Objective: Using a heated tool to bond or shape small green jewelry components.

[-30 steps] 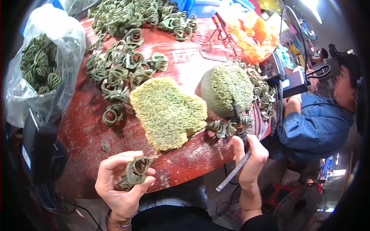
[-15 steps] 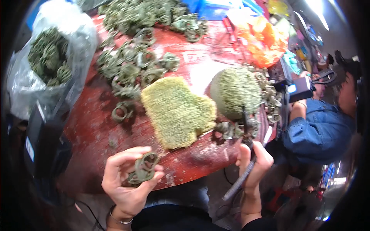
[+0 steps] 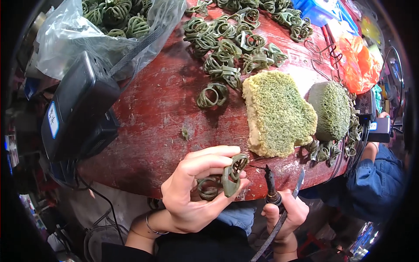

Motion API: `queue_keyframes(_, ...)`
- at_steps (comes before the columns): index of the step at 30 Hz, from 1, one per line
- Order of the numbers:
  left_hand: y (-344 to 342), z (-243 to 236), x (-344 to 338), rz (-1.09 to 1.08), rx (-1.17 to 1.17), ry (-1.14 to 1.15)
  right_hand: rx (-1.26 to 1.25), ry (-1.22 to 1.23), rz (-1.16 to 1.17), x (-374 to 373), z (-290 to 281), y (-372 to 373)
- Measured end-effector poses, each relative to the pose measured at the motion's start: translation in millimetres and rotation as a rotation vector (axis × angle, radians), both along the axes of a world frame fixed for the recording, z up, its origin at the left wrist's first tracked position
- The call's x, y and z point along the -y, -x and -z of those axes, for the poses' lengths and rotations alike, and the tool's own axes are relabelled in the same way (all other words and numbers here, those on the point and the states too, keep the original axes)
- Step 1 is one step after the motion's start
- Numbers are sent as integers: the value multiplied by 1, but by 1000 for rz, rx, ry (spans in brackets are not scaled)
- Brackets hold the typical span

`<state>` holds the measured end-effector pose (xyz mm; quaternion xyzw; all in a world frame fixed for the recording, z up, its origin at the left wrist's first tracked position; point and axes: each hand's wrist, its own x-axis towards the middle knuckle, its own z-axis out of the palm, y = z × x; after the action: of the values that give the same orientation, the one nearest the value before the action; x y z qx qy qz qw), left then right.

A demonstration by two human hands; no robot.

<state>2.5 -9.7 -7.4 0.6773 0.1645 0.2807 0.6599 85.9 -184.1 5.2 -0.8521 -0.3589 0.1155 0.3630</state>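
My left hand [image 3: 196, 192] pinches a green openwork ring-shaped piece [image 3: 232, 177] between thumb and fingers. A second green ring [image 3: 209, 187] sits in the curl of the same hand. My right hand [image 3: 288, 214] grips a soldering iron [image 3: 271, 187] with a dark, thin tip pointing up and left, near the held piece but apart from it. A slim metal blade [image 3: 300, 181] also sticks out of that hand. A braided cord [image 3: 270, 238] runs down from it. Beyond the hands lies a yellow-green, rough-topped sponge-like slab [image 3: 279, 115].
Several green rings [image 3: 224, 56] spread over the red table [image 3: 152, 118]. Right of the slab stands a round green-topped block [image 3: 331, 111]. A plastic bag of rings [image 3: 65, 39], a black device [image 3: 83, 100] and an orange bag [image 3: 358, 65] surround the area. A person in blue [image 3: 375, 179] sits right.
The view has swung left, so the table's things appear farther right. My right hand has brought the soldering iron from beside the round block toward my left hand, where the ring-shaped piece is turned differently.
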Motion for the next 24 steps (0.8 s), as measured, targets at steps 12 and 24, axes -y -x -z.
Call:
queue_keyframes(12, -3, 0, -2, -11, -70, -213, 35, 48, 22, 0, -7, -1)
queue_keyframes(24, -1, 5, 9, -127, -44, -38, 324, 110, 551, 15, -6, -51)
